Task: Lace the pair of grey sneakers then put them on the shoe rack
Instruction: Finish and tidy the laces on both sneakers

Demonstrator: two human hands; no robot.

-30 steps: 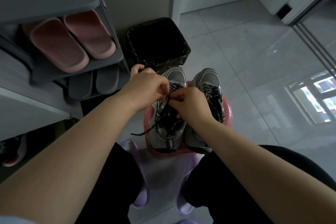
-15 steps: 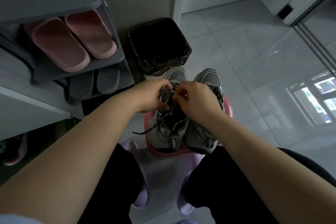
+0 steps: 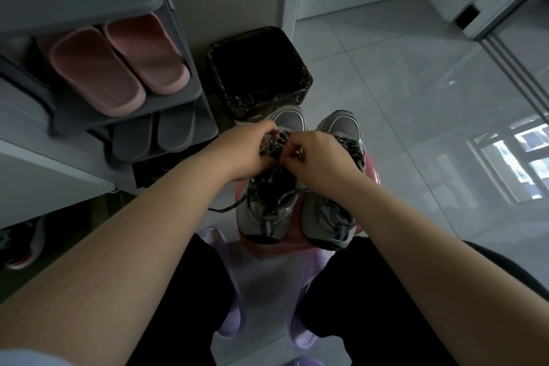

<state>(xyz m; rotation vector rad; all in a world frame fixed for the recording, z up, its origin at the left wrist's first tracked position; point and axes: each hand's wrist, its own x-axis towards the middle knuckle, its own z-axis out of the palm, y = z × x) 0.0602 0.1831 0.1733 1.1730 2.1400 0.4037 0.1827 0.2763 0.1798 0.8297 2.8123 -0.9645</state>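
Two grey sneakers stand side by side on a pink stool (image 3: 372, 171), toes pointing away from me. My left hand (image 3: 246, 151) and my right hand (image 3: 318, 157) meet over the upper part of the left sneaker (image 3: 267, 217), each pinching its dark lace (image 3: 274, 144). A loose lace end (image 3: 228, 207) trails off the shoe's left side. The right sneaker (image 3: 335, 217) looks laced, and my right hand hides its middle. The grey shoe rack (image 3: 184, 95) stands at the left.
The rack holds pink slippers (image 3: 118, 68) on one shelf and grey slippers (image 3: 154, 137) below. A bin with a black liner (image 3: 258, 68) stands just beyond the sneakers. My feet in purple slippers (image 3: 228, 318) rest under the stool. Open tiled floor lies to the right.
Both hands have moved a little farther up the left sneaker toward its toe and stay pinched on the lace. The sneakers and stool have not shifted.
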